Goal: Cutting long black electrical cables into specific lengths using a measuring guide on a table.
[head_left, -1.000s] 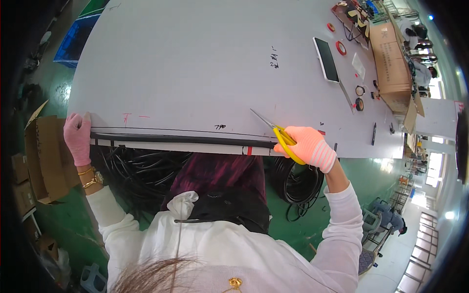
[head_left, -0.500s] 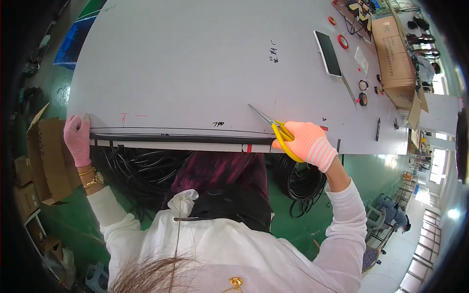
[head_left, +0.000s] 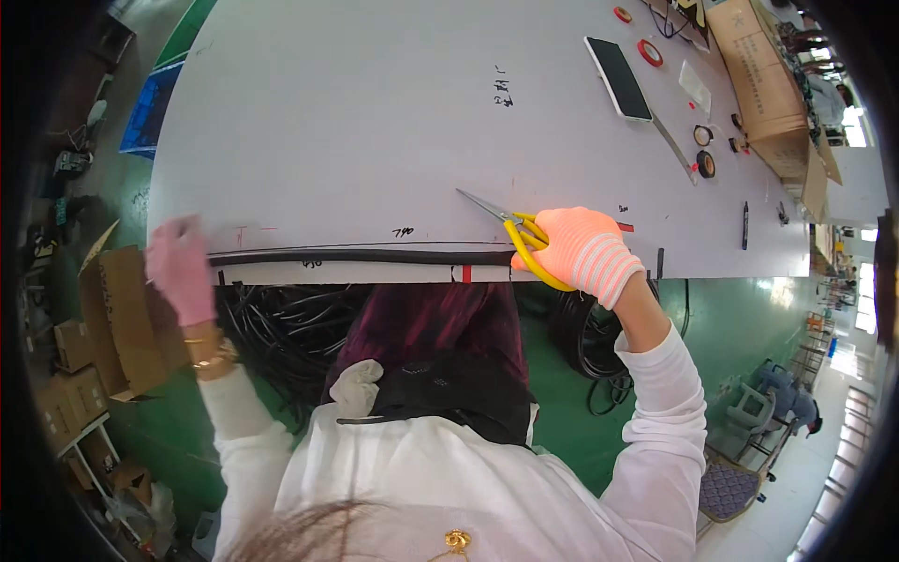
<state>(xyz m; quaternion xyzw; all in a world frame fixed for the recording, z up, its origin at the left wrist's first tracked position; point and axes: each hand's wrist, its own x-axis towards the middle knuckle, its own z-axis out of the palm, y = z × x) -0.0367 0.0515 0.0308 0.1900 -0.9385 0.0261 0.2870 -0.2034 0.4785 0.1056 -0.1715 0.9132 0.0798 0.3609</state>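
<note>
A long black tube or cable lies along the near edge of the grey-white table, beside a drawn black line. At its right end, my right hand, in an orange-pink glove, is closed on yellow-handled scissors. Their slim metal blades point away to the far left. The fingertips of this hand are at the tube's end; whether they pinch it I cannot tell. My left hand, in a pink glove, is at the tube's left end, smeared by motion, its fingers unclear.
A phone, a metal ruler, red tape rolls, black tape and a marker lie on the right. A cardboard box stands behind them. Black coils hang or lie below the near edge.
The view has shifted slightly. My left hand has turned and blurred at the tube's left end. The tube bows a little and sits farther from the table edge. My right hand keeps the scissors.
</note>
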